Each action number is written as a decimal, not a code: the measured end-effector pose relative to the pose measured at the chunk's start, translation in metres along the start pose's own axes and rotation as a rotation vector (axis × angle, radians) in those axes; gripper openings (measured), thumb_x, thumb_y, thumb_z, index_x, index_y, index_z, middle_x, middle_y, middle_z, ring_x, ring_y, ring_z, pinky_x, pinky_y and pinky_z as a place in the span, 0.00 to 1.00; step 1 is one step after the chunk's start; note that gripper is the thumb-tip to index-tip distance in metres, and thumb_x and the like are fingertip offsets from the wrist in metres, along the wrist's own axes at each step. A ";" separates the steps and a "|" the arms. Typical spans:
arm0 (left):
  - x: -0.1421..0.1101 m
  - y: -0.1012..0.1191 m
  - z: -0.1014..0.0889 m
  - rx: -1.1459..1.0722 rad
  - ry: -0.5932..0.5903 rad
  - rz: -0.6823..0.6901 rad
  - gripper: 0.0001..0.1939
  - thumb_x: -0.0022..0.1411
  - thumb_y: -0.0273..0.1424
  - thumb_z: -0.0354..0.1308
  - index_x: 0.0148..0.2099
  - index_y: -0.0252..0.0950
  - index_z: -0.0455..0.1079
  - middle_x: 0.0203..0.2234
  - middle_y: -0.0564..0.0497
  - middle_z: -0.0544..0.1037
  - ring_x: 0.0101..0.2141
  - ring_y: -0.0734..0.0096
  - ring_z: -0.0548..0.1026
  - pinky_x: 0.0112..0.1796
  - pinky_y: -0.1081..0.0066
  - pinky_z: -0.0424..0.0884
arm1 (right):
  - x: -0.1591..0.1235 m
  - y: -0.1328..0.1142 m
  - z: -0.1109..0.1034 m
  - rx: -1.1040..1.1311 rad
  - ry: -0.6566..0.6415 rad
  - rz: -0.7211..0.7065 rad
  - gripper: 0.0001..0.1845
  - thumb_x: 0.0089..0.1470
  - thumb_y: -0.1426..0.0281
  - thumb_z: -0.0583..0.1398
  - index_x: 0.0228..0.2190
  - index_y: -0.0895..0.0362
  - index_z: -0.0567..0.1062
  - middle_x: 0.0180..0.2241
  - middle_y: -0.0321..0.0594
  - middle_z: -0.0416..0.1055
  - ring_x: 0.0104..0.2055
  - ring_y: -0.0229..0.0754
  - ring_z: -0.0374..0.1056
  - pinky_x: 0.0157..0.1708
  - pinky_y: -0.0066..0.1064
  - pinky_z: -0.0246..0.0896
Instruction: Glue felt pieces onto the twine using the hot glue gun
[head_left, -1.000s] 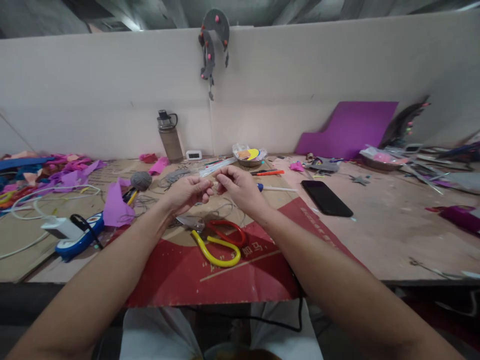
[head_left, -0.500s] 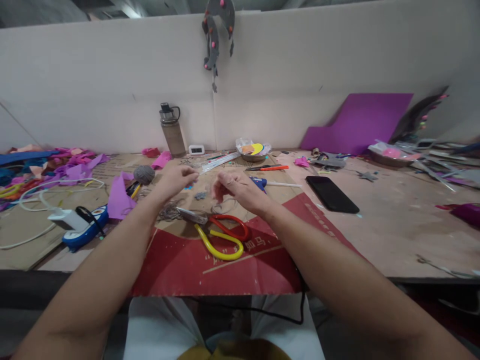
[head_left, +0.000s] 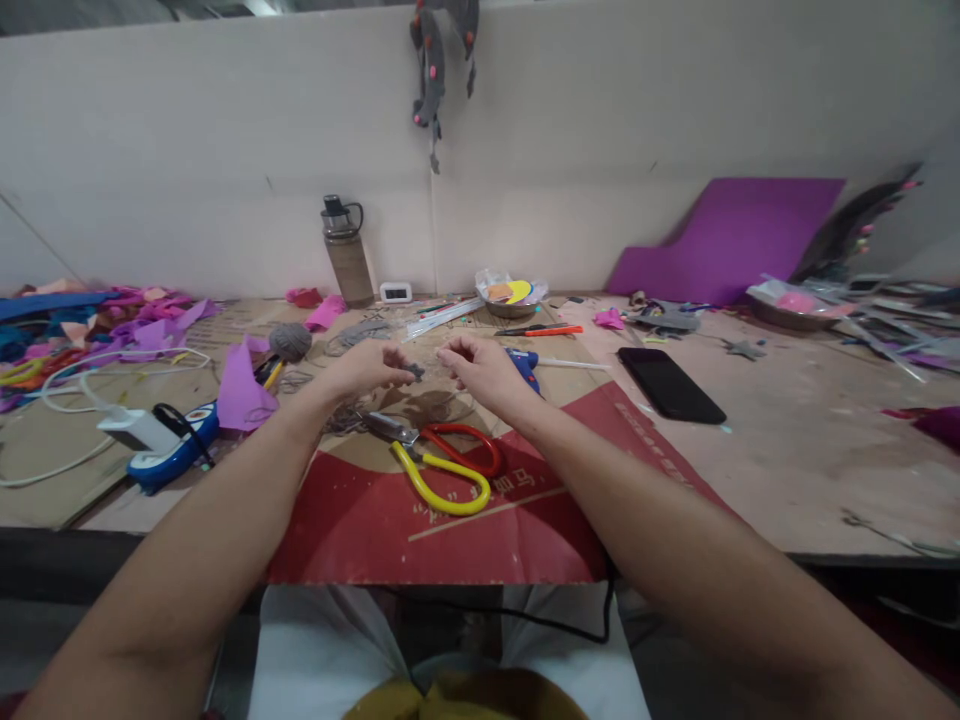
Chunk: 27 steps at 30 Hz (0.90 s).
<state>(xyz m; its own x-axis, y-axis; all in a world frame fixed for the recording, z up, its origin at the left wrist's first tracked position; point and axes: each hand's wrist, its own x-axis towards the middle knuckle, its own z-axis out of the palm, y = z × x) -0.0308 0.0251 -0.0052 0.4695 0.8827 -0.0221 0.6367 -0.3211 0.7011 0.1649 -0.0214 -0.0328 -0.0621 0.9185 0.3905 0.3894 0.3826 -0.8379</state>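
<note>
Between the fingertips of my left hand (head_left: 375,366) is a small grey felt piece (head_left: 414,371), its outline jagged like a little star. Just to the right, my right hand (head_left: 474,362) has thumb and fingers pinched together; anything between them is too small to make out. The two hands are close but apart, above the cardboard. Below them lie scissors (head_left: 450,484) with one red and one yellow handle, blades pointing left. Grey yarn (head_left: 345,417) is tangled beside the blades. Past my right wrist lies a blue glue gun (head_left: 525,368) with a white stick in it.
A grey yarn ball (head_left: 289,342), purple felt (head_left: 244,385) and a blue power strip (head_left: 174,452) are on the left. Behind stand a bottle (head_left: 349,262), a small white clock (head_left: 396,292) and a bowl (head_left: 513,309). A phone (head_left: 670,385) and a utility knife (head_left: 540,330) lie to the right.
My left hand has picked the small grey felt piece up off the cardboard. My right hand has drawn its fingers into a pinch beside it. The view has shifted slightly.
</note>
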 end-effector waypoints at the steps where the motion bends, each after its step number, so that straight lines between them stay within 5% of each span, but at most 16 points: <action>1: -0.002 0.004 0.000 -0.071 -0.006 0.025 0.10 0.47 0.35 0.63 0.30 0.35 0.71 0.21 0.53 0.74 0.23 0.72 0.70 0.27 0.72 0.62 | 0.001 0.001 0.000 -0.006 0.012 -0.002 0.07 0.52 0.66 0.56 0.28 0.57 0.69 0.24 0.32 0.66 0.26 0.34 0.62 0.27 0.27 0.58; 12: -0.012 0.028 0.011 -0.553 0.038 0.132 0.14 0.45 0.36 0.68 0.31 0.32 0.72 0.22 0.53 0.72 0.23 0.77 0.68 0.28 0.73 0.63 | -0.003 -0.007 -0.002 0.036 -0.007 0.041 0.11 0.54 0.65 0.55 0.23 0.57 0.68 0.19 0.32 0.65 0.23 0.34 0.61 0.26 0.27 0.55; 20: -0.013 0.030 0.015 -0.477 0.129 0.113 0.12 0.44 0.35 0.67 0.27 0.33 0.71 0.20 0.53 0.72 0.21 0.78 0.66 0.26 0.73 0.61 | -0.010 -0.018 -0.007 -0.218 0.175 -0.247 0.05 0.55 0.71 0.56 0.32 0.58 0.72 0.32 0.40 0.71 0.34 0.38 0.64 0.37 0.30 0.57; 27: -0.013 0.027 0.015 -0.391 0.117 0.155 0.11 0.47 0.36 0.65 0.28 0.33 0.71 0.19 0.55 0.69 0.21 0.78 0.65 0.25 0.74 0.59 | -0.012 -0.016 -0.008 -0.387 0.148 -0.396 0.05 0.55 0.74 0.55 0.29 0.58 0.71 0.30 0.40 0.69 0.33 0.39 0.61 0.35 0.30 0.54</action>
<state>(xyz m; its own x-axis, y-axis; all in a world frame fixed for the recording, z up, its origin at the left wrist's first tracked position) -0.0100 -0.0002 0.0034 0.4546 0.8743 0.1700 0.2740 -0.3188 0.9074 0.1663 -0.0392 -0.0207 -0.1534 0.6784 0.7185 0.6722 0.6046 -0.4273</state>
